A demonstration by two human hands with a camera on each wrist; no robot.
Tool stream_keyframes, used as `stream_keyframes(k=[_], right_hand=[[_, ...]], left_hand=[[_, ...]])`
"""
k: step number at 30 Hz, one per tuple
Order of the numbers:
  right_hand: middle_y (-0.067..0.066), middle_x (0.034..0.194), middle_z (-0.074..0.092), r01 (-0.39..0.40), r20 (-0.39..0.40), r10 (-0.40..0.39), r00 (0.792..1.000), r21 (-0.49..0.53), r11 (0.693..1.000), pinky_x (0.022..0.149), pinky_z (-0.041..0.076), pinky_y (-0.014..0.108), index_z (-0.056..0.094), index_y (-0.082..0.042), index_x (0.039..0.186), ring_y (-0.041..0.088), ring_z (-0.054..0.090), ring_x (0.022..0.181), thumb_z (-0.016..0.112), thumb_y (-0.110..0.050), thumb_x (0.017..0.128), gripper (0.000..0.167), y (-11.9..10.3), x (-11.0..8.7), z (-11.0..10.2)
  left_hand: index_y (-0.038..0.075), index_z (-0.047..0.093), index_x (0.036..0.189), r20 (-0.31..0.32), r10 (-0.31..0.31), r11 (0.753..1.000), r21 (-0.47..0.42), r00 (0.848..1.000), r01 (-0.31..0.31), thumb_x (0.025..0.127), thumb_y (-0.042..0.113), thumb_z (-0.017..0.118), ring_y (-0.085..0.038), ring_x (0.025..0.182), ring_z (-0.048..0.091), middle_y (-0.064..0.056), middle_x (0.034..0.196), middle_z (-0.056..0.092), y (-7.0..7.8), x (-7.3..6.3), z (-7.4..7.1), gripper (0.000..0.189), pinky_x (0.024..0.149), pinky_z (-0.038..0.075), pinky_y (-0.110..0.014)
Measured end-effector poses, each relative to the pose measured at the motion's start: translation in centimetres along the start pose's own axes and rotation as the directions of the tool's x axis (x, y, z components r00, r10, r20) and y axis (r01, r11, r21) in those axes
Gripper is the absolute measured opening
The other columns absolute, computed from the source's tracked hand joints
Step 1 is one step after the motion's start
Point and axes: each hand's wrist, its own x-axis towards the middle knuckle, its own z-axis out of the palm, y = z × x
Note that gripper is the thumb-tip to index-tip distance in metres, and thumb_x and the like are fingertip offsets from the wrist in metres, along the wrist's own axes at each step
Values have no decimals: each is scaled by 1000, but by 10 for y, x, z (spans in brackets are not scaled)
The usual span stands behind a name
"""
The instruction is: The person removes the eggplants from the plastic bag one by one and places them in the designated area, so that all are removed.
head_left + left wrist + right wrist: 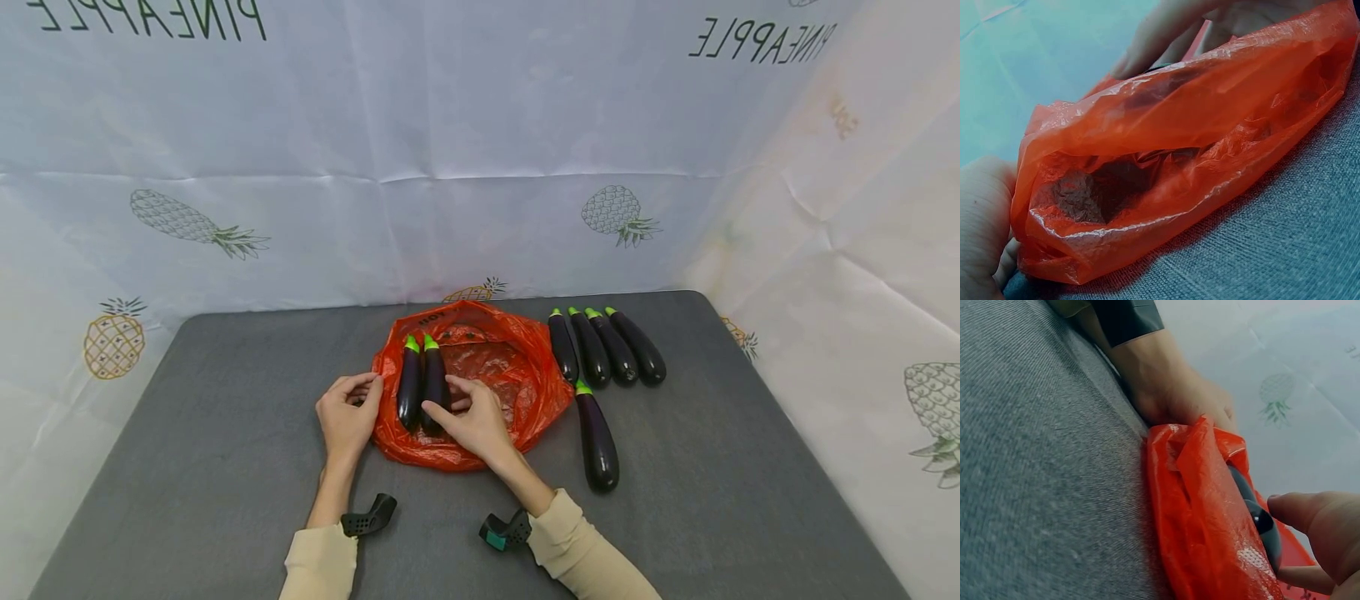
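An opened red plastic bag (551, 396) lies on the table, its rim spread wide. Inside, at its left side, two dark purple eggplants lie side by side: a left one (408, 390) and a right one (435, 377), green stem ends toward the back. My left hand (347, 423) pinches the bag's left edge; in the left wrist view the red bag (1166, 125) hides its fingertips. My right hand (476, 421) reaches over the bag, thumb and fingers around the right eggplant. The right wrist view shows a glossy eggplant end (1265, 528) between that thumb and fingers.
Several eggplants (618, 350) stand in a slanted row at the bag's right, stems toward the back. Another eggplant (597, 442) lies in front of them, its stem near the bag. The grey table (187, 467) meets a pineapple-print curtain (480, 233) behind.
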Motion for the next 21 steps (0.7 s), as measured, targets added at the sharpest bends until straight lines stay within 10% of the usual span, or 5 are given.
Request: stream_keyframes(k=[21], right_hand=[[17, 114, 73, -31, -23, 33, 999, 75, 997, 68, 59, 24, 65, -5, 136, 23, 73, 84, 79, -28, 88, 55, 3, 2, 0]], left_hand=[[1, 81, 88, -10, 19, 998, -54, 1000, -20, 88, 6, 79, 9, 67, 56, -17, 78, 73, 4, -2, 0, 5, 64, 45, -3]])
